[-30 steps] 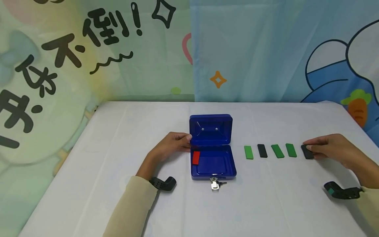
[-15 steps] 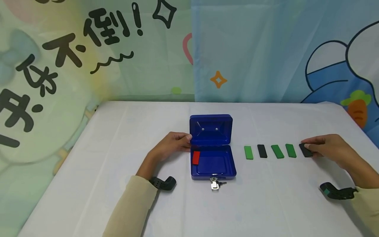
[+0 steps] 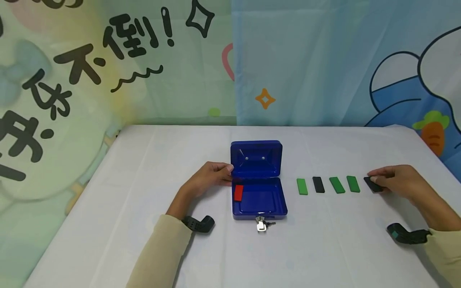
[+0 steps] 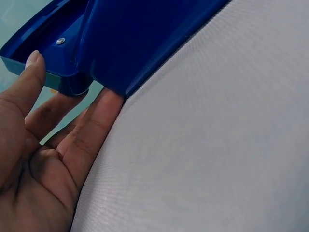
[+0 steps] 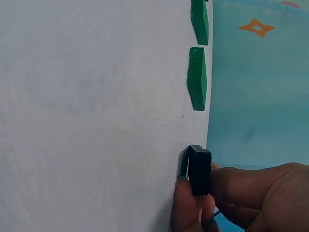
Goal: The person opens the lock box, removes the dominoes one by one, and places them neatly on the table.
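Note:
A blue cash box [image 3: 273, 197] stands on the white table with its lid [image 3: 256, 160] raised. My left hand [image 3: 215, 175] grips the left side of the lid near the hinge. In the left wrist view, the thumb [image 4: 36, 72] lies on the lid's rim and the other fingers go behind it. A red domino [image 3: 238, 193] lies inside the box on the left. Far to the right, my right hand [image 3: 401, 181] pinches a black domino [image 3: 372, 184] between thumb and fingers. In the right wrist view, this black domino [image 5: 199, 170] is close over the cloth.
Between box and right hand runs a row: a green domino [image 3: 302, 186], a black domino [image 3: 318, 185] and two more green dominoes, one slanted [image 3: 337, 185], one straighter [image 3: 353, 184]. A key [image 3: 261, 225] sits in the box's front lock. A printed curtain [image 3: 306, 64] hangs behind the table.
My right hand has shifted slightly left with the black domino, which has turned a little in the fingers. The left hand and the box stay put.

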`<state>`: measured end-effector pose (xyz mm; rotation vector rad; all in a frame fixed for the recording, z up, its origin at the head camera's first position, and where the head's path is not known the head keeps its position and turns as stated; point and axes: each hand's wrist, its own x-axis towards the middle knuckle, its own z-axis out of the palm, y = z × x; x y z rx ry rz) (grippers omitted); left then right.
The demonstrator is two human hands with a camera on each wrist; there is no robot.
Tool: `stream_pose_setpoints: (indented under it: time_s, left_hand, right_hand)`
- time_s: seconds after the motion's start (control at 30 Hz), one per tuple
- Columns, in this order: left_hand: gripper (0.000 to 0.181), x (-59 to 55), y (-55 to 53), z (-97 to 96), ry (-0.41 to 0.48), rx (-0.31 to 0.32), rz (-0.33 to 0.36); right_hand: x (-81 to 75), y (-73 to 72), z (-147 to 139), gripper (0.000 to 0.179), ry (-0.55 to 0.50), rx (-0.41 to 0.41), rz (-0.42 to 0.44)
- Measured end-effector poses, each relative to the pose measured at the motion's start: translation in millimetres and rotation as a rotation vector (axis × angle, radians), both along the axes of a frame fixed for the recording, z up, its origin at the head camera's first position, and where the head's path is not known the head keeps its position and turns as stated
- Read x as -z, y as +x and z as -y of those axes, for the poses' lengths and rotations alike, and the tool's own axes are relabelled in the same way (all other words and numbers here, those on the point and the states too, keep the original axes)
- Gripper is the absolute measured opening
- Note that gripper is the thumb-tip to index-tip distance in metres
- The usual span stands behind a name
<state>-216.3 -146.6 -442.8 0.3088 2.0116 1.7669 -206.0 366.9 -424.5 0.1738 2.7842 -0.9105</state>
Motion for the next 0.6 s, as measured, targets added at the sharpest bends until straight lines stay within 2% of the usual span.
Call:
stream_pose_setpoints:
  time_s: [0.6]
  left_hand:
    - [0.045, -2.3, 1.2, 0.6, -0.001, 0.004, -0.004]
  right_hand:
    - [-1.1, -4.9, -1.9, 0.035, -0.017, -0.003, 0.059]
